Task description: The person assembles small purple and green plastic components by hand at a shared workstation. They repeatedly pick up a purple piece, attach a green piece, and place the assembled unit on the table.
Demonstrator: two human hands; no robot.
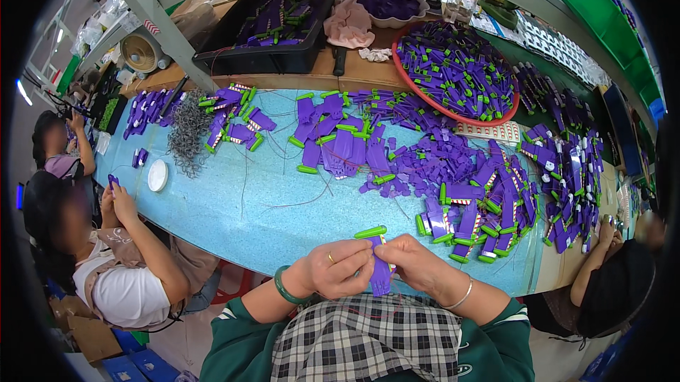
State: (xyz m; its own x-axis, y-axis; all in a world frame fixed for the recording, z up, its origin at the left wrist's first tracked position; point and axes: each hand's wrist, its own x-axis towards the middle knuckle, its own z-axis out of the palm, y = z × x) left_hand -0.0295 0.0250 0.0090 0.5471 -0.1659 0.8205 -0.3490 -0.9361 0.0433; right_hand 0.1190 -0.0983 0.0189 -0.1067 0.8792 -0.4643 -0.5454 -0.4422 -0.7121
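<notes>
Between my two hands is a flat purple plastic part with a green end piece [381,274], held upright near the table's front edge. My left hand [340,269] is closed on its left side, with a ring and a green bangle showing. On the other side, the thumb and fingers of my right hand [414,261] pinch the part near its green end. Fingers hide much of its middle. To the right of my hands lies a pile of similar purple and green parts [478,215], some with striped strips.
Purple pieces [432,166] spread across the blue table [212,205]. A red basin [399,63] and black tray [262,63] stand behind. Grey wire pieces [187,134] heap beside a white round lid [158,175]. People sit left [127,276] and right [609,283].
</notes>
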